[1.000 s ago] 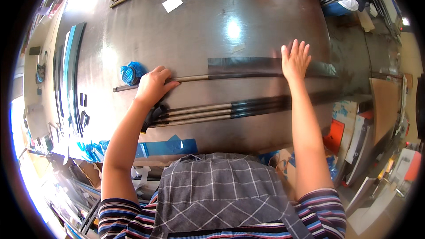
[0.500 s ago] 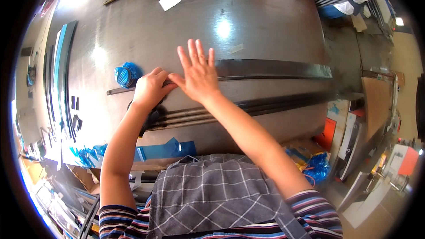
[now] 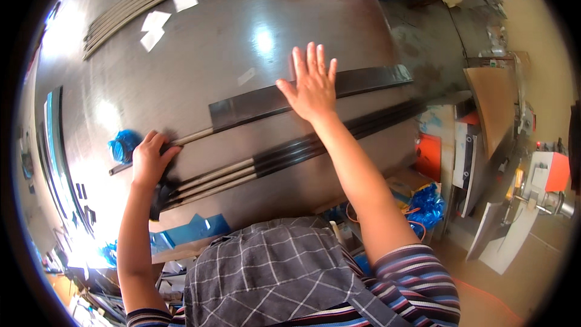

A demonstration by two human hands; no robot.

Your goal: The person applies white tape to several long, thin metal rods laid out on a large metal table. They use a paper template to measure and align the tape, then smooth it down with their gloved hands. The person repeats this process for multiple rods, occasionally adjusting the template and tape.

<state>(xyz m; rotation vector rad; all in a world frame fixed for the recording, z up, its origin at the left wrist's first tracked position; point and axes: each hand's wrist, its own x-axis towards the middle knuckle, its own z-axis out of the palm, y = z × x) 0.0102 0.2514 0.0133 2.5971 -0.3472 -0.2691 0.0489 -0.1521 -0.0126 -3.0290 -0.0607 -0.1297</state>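
A long thin beige bar [image 3: 198, 135] lies crosswise on the brown worktable, with a wide glossy dark film strip [image 3: 247, 109] along its right part. My left hand [image 3: 150, 158] is closed, its fingers curled over the bar near the left end. Just beyond that hand sits a round bundle in blue plastic [image 3: 125, 145]. My right hand [image 3: 313, 92] is flat over the dark strip, palm down, fingers spread and holding nothing. Nearer my body lie several parallel bars [image 3: 209, 183], their right lengths wrapped in dark film. A dark object beside my left wrist is partly hidden.
Several long bars [image 3: 145, 9] and white paper pieces [image 3: 152, 30] lie at the far side. Long strips [image 3: 55, 127] stand along the left. Blue film [image 3: 200, 230] lies at the near edge. On the right are an orange panel [image 3: 428, 156] and a person's striped clothing.
My right hand has moved rightward along the dark strip, away from my left hand. My left hand still grips the bar. The whole view has turned.
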